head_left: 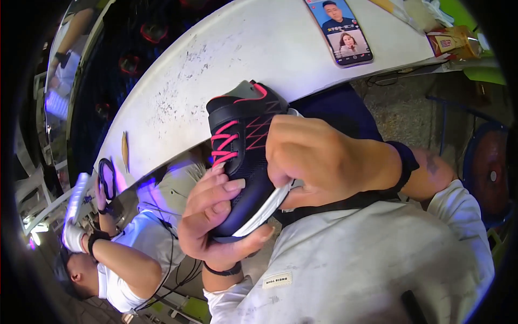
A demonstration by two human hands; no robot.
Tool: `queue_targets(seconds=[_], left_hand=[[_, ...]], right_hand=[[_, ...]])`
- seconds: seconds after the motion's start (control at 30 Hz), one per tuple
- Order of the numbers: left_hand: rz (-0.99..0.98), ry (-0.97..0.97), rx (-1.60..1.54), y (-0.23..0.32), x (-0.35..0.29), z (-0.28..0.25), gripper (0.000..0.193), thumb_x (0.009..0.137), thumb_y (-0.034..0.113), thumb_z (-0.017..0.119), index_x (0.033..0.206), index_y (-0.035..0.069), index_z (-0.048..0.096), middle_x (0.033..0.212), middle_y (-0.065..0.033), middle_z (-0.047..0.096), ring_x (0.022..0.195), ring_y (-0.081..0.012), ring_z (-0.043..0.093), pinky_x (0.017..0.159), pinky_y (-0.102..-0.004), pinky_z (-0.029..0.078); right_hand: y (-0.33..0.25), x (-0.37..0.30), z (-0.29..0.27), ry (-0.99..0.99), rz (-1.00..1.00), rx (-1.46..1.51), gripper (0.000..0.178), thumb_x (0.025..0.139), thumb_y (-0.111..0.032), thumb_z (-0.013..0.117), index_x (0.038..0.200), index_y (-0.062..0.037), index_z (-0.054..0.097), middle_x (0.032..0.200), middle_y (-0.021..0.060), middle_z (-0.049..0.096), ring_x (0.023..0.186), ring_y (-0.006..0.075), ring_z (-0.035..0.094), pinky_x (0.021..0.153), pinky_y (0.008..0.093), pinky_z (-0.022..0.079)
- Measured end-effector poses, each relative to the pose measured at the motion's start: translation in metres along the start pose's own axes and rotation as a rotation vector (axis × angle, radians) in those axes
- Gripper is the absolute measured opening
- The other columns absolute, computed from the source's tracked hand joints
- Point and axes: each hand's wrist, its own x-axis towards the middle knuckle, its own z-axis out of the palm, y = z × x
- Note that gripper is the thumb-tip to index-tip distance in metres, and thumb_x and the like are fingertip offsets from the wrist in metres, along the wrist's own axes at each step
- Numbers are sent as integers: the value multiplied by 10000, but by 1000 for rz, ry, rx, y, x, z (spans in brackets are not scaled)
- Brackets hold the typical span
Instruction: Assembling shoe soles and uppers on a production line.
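A black shoe (pixel 248 146) with pink laces and a white sole is held over my lap, its heel toward the table and its toe toward me. My left hand (pixel 213 216) wraps around the toe, fingers on top of the upper and thumb by the sole edge. Against the side of the shoe, my right hand (pixel 313 156) is closed with curled fingers, its thumb beside the white sole (pixel 261 213). What sits inside those fingers is hidden.
A curved white worktable (pixel 216 54) with worn patches lies ahead, carrying a lit phone (pixel 345 32). Packets (pixel 456 43) are at the far right. On the left, a co-worker (pixel 124 248) handles a shoe sole (pixel 107 178). A round stool (pixel 488 173) stands at right.
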Motion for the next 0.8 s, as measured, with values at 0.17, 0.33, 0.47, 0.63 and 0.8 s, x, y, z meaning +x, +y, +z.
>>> queue_targets(seconds=[0.17,0.33,0.47,0.63,0.8], left_hand=[[-101,-138,231,22,35,-18,481,757,295,851,958,-5,534,1006,-264,683,946,-350,688,941,-528,508],[-42,-430,692,34,60,-15,590,687,359,882,1009,-56,613,1064,-232,703,902,-376,680,831,-417,532],[-54,-419,787,42,64,-11,637,631,437,879,983,-38,641,1057,-227,718,895,-371,692,807,-406,537],[106,-467,797,30,77,-19,505,648,340,907,941,1,673,965,-198,743,814,-324,710,790,-398,571],[151,-447,657,-3,79,-41,459,641,350,883,865,29,644,960,-177,743,784,-309,693,928,-549,523]], right_hand=[[16,-1,0,57,198,-87,482,581,-217,919,823,-46,539,822,97,522,711,261,520,600,352,430],[34,-15,1,55,229,-83,429,573,-155,876,834,-47,553,833,98,530,750,276,535,635,373,458],[31,-8,-2,-32,171,7,390,607,-132,816,871,-51,541,898,109,535,866,308,556,721,413,475],[47,4,-1,30,33,-13,421,587,-125,828,877,-58,530,900,102,529,875,315,562,745,403,485],[48,23,1,-193,337,-89,440,606,-232,825,922,-65,568,950,111,566,908,319,602,747,414,512]])
